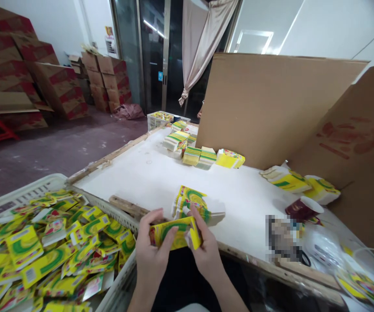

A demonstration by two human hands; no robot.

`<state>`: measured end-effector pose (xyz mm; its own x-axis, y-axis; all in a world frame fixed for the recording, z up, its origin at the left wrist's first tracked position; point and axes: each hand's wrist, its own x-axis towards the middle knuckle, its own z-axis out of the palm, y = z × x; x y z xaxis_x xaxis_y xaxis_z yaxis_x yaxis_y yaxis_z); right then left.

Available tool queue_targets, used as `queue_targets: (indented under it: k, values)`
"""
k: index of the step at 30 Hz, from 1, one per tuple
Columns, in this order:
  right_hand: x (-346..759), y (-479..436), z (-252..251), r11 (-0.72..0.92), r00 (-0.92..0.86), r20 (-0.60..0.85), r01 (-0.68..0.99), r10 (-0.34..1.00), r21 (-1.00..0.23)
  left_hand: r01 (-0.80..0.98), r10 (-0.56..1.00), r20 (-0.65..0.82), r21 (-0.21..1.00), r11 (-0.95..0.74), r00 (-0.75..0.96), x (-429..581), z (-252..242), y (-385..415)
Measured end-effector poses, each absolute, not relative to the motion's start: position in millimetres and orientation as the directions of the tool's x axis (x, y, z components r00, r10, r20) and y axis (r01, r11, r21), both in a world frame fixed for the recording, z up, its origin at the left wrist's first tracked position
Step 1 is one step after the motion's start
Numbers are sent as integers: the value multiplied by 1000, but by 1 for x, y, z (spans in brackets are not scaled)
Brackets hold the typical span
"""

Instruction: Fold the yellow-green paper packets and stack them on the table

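Note:
Between my two hands is a small yellow and green card box [175,233], held just in front of the table's near edge. My left hand [156,242] grips its left end, thumb across the front face. My right hand [205,242] holds the right end, where a yellow flap stands out. Just beyond my hands, a pile of flat yellow cartons [190,200] lies fanned on the white table [135,173]. To the left, a white plastic basket [55,178] is full of yellow and green boxes [24,247].
Stacks of cartons [191,155] stand at the table's far side, before a tall cardboard panel [255,104]. On the right are more packs [286,178], a dark red cup [304,209] and a clear plastic package [325,247]. Large brown boxes [57,91] are piled at the back left.

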<state>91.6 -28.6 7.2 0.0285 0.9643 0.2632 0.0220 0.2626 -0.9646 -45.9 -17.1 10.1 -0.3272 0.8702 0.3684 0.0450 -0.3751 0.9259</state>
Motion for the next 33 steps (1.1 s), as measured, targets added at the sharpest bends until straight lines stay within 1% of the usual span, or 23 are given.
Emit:
queue_targets:
  k: [1,3,4,5,8,10,12,14,16,17,19,20,21,22,23,25,28,30,33]
  values:
    - [91,-25,5,231,109,228,-18,968,-973,-124,885,305,922,-367,-351,-43,13,-18]
    - [89,-21,0,159,230,118,-168,966,-973,-450,926,213,825,-341,-310,-36,17,-21]
    - [87,-19,-2,132,258,68,-243,964,-961,-559,942,197,764,-322,-273,-32,18,-24]
    - [86,-19,-3,118,271,33,-302,962,-946,-626,951,194,718,-306,-243,-28,19,-27]
    - [82,-18,-4,132,295,13,-387,955,-913,-711,958,171,643,-285,-229,-19,17,-37]
    - [79,-18,-1,127,310,-25,-460,950,-879,-751,963,158,603,-269,-217,-13,14,-44]
    - [76,-17,3,90,297,-89,-540,951,-837,-719,957,183,631,-290,-226,-8,10,-49]
    - [75,-18,5,62,273,-113,-561,955,-825,-597,929,246,713,-368,-278,-3,5,-51]
    - [75,-24,5,79,238,-48,-495,970,-865,-497,886,281,746,-444,-370,0,0,-50]
    - [75,-28,4,116,208,29,-419,978,-901,-499,875,262,739,-453,-407,0,-1,-48]
    - [75,-37,2,234,75,225,-160,971,-959,-577,884,157,705,-412,-439,-3,0,-43]
    - [75,-41,1,306,-29,306,-5,952,-952,-617,890,91,689,-380,-446,-6,1,-41]
    - [75,-44,0,373,-143,354,135,924,-918,-643,895,43,681,-351,-443,-9,4,-39]
    - [75,-46,-1,425,-244,369,243,897,-872,-652,895,14,680,-336,-446,-13,7,-37]
    - [76,-47,-1,462,-317,367,311,874,-830,-658,894,-4,679,-325,-447,-17,10,-36]
    - [77,-46,0,505,-371,378,354,848,-787,-687,904,-50,668,-286,-425,-23,15,-34]
    - [84,-40,6,527,-362,407,345,838,-777,-761,914,-145,610,-219,-379,-30,17,-32]
    - [89,-36,11,538,-410,395,331,822,-775,-793,912,-176,572,-211,-370,-31,15,-30]
    - [91,-34,11,550,-475,367,336,800,-764,-814,915,-197,548,-194,-351,-30,10,-29]
